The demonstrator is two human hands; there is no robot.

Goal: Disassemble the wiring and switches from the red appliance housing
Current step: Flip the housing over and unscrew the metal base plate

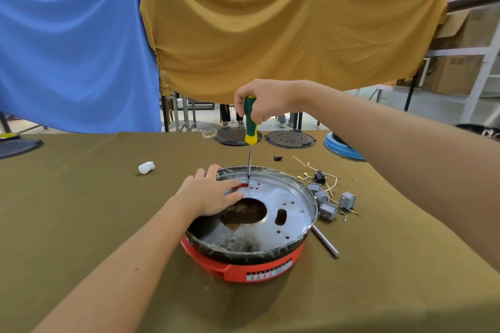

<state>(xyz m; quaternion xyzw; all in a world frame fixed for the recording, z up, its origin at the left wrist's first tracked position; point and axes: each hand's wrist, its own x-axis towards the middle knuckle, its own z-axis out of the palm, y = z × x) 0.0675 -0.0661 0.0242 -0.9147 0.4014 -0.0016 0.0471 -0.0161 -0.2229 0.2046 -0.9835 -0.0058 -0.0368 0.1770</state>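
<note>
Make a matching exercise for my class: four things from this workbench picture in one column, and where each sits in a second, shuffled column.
Things
1. screwdriver
2. left hand
3. white wad
4. grey switch blocks

Places
A. on the cloth, left of the housing
B. flat on the metal plate
C. upright in the right hand
D. on the cloth, right of the housing

Pairs: 1-C, 2-B, 3-A, 4-D

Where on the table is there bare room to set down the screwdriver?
Bare cloth lies left of the housing, between it and the white wad, and along the near edge. Right of the housing is crowded: switches, wires, a rod.
</note>
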